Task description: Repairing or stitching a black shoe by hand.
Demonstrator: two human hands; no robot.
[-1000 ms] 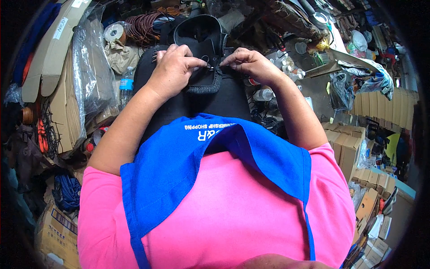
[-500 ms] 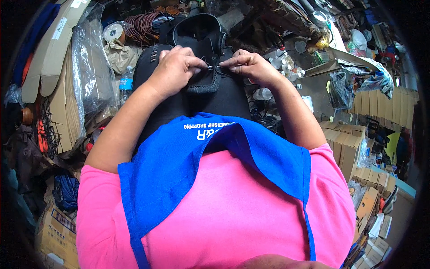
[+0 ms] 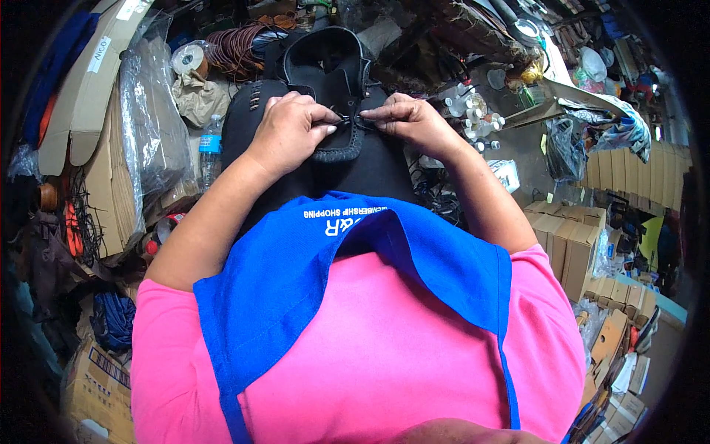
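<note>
Across my black-clad thighs lies a black leather piece with a wide rounded opening at its far end and a thick stitched rim at its near end. My left hand is closed in a pinch at the middle of this piece, by a small shiny bit at the fingertips. Facing it from the right, my right hand pinches thumb and forefinger together at the piece's right edge, close to the left fingertips. What exactly sits between the fingers of either hand is too small to make out.
At left are a water bottle, clear plastic sheeting and cardboard. Beyond lie a spool and coiled brown cord. Several small bottles stand at right, with stacked boxes nearer me.
Both hands have shifted slightly toward me, along with the leather piece. The right fingers have closed in a little on the piece's edge. Both hands stay pinched at nearly the same spot.
</note>
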